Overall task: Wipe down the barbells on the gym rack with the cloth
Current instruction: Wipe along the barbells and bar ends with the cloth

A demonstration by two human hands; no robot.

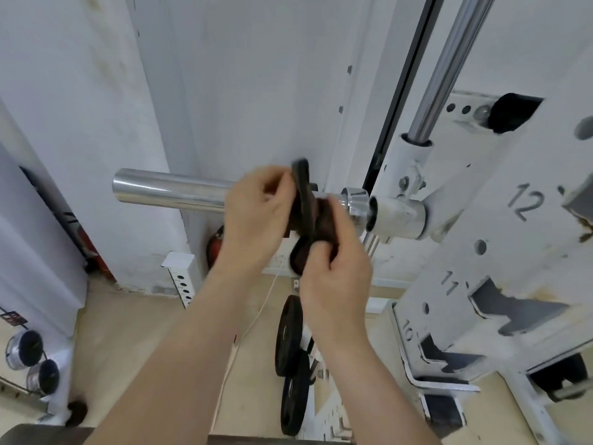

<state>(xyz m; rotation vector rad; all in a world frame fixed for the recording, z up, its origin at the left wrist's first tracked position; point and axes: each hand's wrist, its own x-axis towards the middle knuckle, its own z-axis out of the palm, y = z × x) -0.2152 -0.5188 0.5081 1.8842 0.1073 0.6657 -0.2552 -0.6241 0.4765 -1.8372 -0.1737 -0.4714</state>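
Observation:
A chrome barbell sleeve (167,189) juts left from the white rack (481,252) at chest height. A small thin black plate (301,184) sits on the sleeve close to its collar (356,200). My left hand (256,220) grips the plate's left side, fingers curled at its rim. Just right of the plate, a dark brown cloth (324,216) is wrapped on the bar. My right hand (333,277) holds the cloth from below. The sleeve behind both hands is hidden.
The rack upright carries numbered hooks 10 to 12, with a chrome guide rod (449,59) rising above it. Black weight plates (288,338) hang low under my hands. A red extinguisher (213,245) stands by the wall, and chrome dumbbell ends (24,348) lie lower left.

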